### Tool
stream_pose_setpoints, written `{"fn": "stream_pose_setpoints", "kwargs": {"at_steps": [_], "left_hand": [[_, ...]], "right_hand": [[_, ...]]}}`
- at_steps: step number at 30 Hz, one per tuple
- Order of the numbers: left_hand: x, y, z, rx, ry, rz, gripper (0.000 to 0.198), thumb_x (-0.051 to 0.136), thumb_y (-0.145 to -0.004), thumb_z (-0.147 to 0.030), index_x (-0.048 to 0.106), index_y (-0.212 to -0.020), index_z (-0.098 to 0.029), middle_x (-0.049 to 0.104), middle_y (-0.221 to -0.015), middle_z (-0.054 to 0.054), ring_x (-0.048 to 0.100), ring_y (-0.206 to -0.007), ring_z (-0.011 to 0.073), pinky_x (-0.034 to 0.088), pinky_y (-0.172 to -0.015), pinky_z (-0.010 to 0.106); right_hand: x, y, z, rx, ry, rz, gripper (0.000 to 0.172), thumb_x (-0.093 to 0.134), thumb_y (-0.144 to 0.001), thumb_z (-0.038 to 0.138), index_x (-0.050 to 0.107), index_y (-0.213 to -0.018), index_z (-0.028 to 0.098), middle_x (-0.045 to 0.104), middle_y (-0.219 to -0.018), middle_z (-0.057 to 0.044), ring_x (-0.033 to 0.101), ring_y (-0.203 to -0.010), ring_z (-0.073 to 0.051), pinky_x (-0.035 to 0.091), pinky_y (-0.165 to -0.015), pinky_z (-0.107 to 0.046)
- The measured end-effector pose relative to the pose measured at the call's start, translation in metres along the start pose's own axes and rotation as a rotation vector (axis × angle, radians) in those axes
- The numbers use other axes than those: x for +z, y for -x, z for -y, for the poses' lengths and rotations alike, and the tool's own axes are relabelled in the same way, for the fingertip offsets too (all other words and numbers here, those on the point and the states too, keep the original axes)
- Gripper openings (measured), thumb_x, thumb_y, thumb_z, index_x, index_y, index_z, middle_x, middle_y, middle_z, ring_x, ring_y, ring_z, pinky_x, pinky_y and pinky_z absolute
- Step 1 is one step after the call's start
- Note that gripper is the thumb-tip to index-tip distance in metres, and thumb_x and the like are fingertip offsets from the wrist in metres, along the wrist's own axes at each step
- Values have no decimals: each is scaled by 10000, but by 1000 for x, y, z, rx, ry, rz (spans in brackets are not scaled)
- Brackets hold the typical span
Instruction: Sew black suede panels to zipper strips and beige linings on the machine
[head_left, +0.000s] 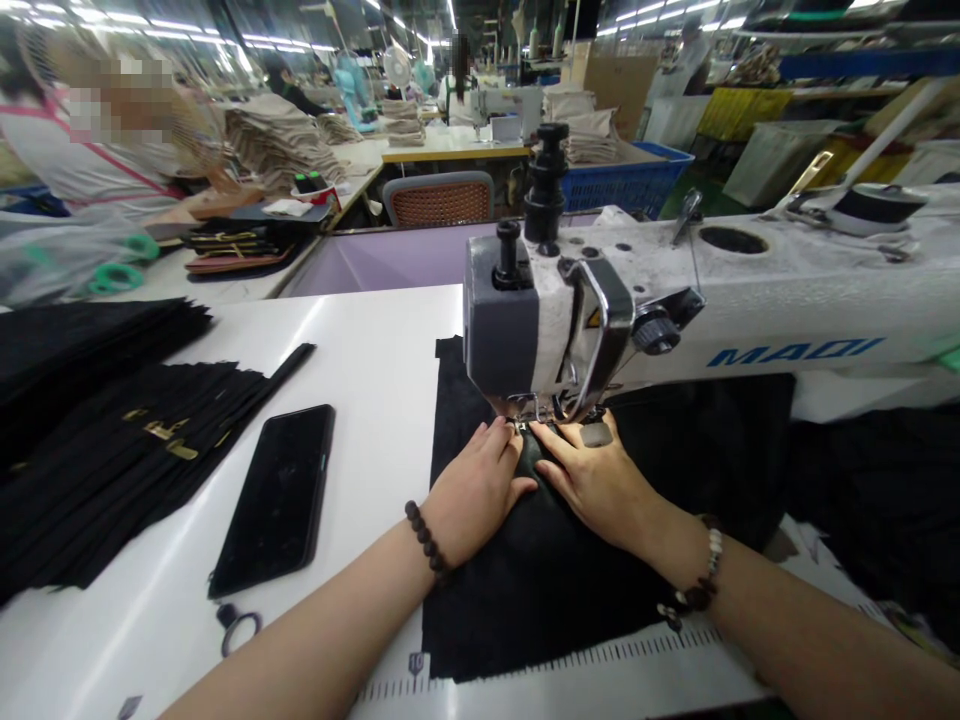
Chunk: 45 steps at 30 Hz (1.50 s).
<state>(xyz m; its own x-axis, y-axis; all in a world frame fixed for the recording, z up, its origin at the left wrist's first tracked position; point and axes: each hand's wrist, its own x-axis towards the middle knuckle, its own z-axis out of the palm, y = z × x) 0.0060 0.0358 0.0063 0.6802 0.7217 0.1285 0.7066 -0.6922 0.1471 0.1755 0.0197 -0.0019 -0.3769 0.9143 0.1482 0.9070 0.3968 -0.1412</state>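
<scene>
presently black fabric (540,580) is pressed flat under the sewing machine (570,320) needle by the left hand (480,485) and right hand (596,475), fingers spread, gripping nothing; steady even feeding is judged needed next.

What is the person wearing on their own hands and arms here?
Both forearms are bare, with no sleeves or gloves. The left hand has a dark round-bead bracelet at the wrist. The right hand has a mixed dark and pale bead bracelet.
</scene>
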Motion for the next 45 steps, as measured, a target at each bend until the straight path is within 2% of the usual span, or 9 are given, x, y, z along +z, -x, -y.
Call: {"fn": "stream_pose_setpoints", "kwargs": {"at_steps": [9, 16, 25, 32, 35, 39, 42, 45], "left_hand": [[-1, -3, 2, 1, 35, -15, 350, 627, -770, -286, 505, -1012, -64, 536, -1104, 157, 463, -1142, 283, 395, -983, 414], [-1, 0, 0, -8, 44, 7, 311, 604, -788, -293, 510, -994, -81, 532, -1112, 164, 445, -1165, 289, 402, -975, 423], [5, 4, 6, 13, 15, -38, 346, 592, -801, -283, 489, -1065, -84, 503, -1177, 164, 454, -1162, 282, 384, -990, 420], [13, 7, 10, 42, -21, -117, 347, 470, -870, -329, 480, -1114, -82, 501, -1203, 165, 438, -1182, 270, 396, -979, 411], [15, 8, 22, 6, -74, -120, 405, 461, -870, -348, 476, -1137, -44, 492, -1216, 194, 427, -1188, 293, 370, -992, 436], [8, 10, 53, -169, -134, -72, 381, 465, -868, -302, 482, -1136, -32, 471, -1234, 229, 434, -1178, 318, 368, -974, 462], [-2, 15, 72, -271, -167, -68, 349, 430, -880, -271, 485, -1129, -33, 475, -1224, 249, 450, -1166, 313, 381, -949, 476], [-13, 19, 78, -323, -178, -39, 374, 474, -863, -281, 490, -1131, -22, 486, -1217, 239, 452, -1169, 294, 387, -953, 433]], "right_hand": [[-1, -4, -1, 15, -51, 3, 375, 407, -877, 320, 473, -1223, 193, 513, -1232, -85, 417, -1165, -257, 252, -993, -507], [-2, -1, -1, -16, -44, 5, 386, 396, -880, 304, 457, -1244, 191, 504, -1241, -106, 394, -1187, -277, 221, -988, -553], [-7, 0, -1, -4, -109, 43, 378, 391, -886, 317, 463, -1234, 189, 509, -1234, -92, 383, -1201, -256, 138, -1024, -549], [-13, -3, -7, -54, -139, 56, 432, 437, -861, 349, 449, -1228, 122, 469, -1268, -132, 385, -1195, -235, 195, -1031, -500], [-21, -11, -10, -127, -48, 45, 341, 435, -866, 341, 544, -1115, 134, 547, -1170, -110, 415, -1160, -229, 227, -1029, -470], [-32, -7, -17, -109, 51, -2, 252, 441, -864, 287, 600, -978, 129, 596, -1033, -106, 474, -1085, -229, 252, -1011, -486], [-23, 12, -28, -34, 61, -21, 303, 400, -878, 277, 550, -1106, 144, 495, -1222, -143, 424, -1169, -245, 288, -971, -539], [1, 29, -41, -17, 75, -58, 385, 362, -889, 321, 472, -1218, 156, 431, -1299, -160, 360, -1232, -272, 312, -937, -575]]}}
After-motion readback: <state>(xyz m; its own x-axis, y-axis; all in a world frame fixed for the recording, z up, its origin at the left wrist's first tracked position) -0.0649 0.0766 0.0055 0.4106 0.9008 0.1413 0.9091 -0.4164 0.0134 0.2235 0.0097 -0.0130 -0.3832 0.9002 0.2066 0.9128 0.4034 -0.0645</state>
